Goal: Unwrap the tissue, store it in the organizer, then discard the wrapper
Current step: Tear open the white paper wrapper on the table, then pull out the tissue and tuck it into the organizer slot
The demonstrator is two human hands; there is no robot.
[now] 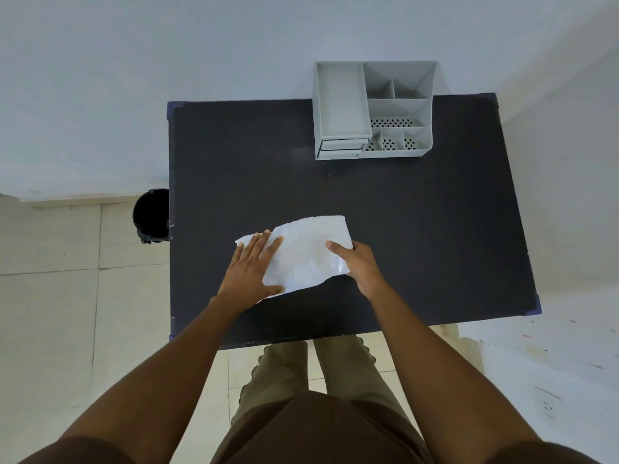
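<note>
Near the surface's [435,229] front edge, left hand [249,271] pins the tissue pack [308,254] flat, fingers spread; right hand [360,266] pinches its right end (best tear there).

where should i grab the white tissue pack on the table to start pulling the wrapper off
Probably at the right end of the tissue pack, coming in from the right, where the right hand already closes on a loose, glossy bit of wrapper. The pack lies flat and crumpled on the table, and the left hand rests flat on its left end, bracing it against a pull.
</note>
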